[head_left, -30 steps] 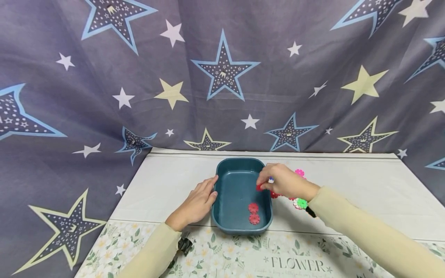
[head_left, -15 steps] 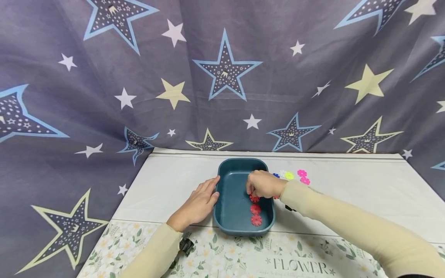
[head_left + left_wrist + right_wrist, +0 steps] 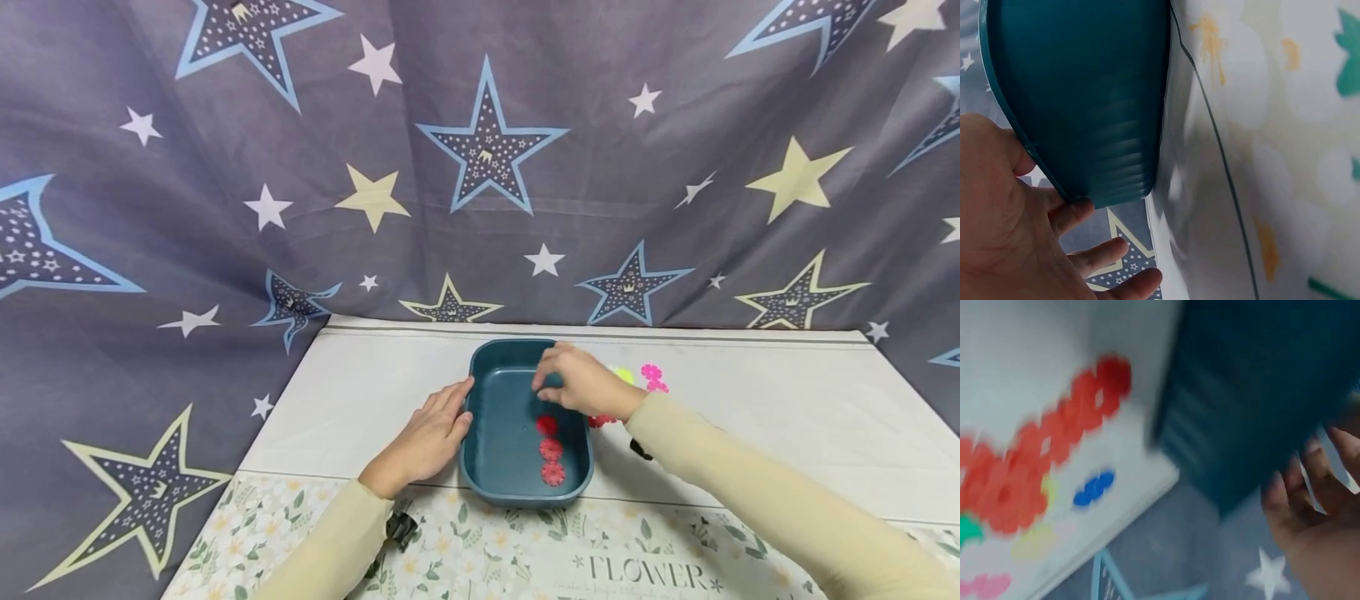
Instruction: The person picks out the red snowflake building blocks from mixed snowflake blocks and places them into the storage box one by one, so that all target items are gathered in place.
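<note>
Star-printed cloth is hung behind a white table (image 3: 360,392), where a teal tray (image 3: 501,400) with three red flower pieces (image 3: 551,450) is steadied by the flat left hand (image 3: 423,440); the right hand (image 3: 581,385), loosely spread and empty, is held above it. Red pieces beside the tray (image 3: 1054,462) are shown fully only in the blurred right wrist view.

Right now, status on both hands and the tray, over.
Left hand open, flat against the teal tray. Right hand above the tray, grip empty. Three red pieces lined up inside. More coloured pieces on the table right of it.

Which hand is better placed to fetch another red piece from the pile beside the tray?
Probably the right. The right hand hovers empty over the tray, next to the red pieces lying on the table on that side. The left hand rests against the tray's opposite wall.
</note>
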Demonstrator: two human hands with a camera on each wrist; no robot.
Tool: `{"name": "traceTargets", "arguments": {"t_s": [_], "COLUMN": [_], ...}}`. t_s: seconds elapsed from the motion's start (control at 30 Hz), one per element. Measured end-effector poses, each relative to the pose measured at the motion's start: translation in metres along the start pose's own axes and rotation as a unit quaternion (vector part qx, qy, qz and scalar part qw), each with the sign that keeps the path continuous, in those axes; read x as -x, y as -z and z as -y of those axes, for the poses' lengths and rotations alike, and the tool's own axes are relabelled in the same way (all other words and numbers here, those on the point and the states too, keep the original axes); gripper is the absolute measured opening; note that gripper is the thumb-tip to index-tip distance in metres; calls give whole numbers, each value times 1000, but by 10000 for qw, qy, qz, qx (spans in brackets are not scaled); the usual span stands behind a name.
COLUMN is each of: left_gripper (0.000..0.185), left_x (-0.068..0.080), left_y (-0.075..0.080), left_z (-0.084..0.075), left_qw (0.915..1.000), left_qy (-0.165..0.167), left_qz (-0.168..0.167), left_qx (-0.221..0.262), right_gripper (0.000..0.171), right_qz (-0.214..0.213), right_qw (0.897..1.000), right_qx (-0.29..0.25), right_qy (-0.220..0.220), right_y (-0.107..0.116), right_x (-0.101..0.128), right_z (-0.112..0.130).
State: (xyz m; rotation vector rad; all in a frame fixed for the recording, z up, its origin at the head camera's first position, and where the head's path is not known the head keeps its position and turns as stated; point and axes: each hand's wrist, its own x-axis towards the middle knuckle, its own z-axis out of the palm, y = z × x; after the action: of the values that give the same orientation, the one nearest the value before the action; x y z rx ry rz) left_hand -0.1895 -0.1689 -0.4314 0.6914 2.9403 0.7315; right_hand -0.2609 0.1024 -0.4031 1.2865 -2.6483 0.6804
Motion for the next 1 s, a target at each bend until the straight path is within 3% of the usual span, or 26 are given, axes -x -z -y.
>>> {"name": "traceTargets", "arguments": {"t_s": [0.17,0.47,0.67,1.0], "left_gripper": [52,52,52,52], "left_x": [0,0,-1,-1], "left_y": [0,-2,-3,-3], "left_z": [1,2,1,0], "left_qw": [10000,9999,10000,10000], "left_qy": [78,103,71,95], "left_qz": [11,-28,-19,-20], "left_qx": [-30,8,-4,-15], "right_gripper": [15,23,26,21], "right_qz": [-393,397,529,581], "right_qw": [9987,9899,9886,9834], "right_qx": [-153,-472,-808,-1070], "right_qy": [-289,-1279,-1153,-1344], "right_y": [26,24,17,16], "right_x": [24,79,99,104], "right_z": [-18,-64,-78,-76]}}
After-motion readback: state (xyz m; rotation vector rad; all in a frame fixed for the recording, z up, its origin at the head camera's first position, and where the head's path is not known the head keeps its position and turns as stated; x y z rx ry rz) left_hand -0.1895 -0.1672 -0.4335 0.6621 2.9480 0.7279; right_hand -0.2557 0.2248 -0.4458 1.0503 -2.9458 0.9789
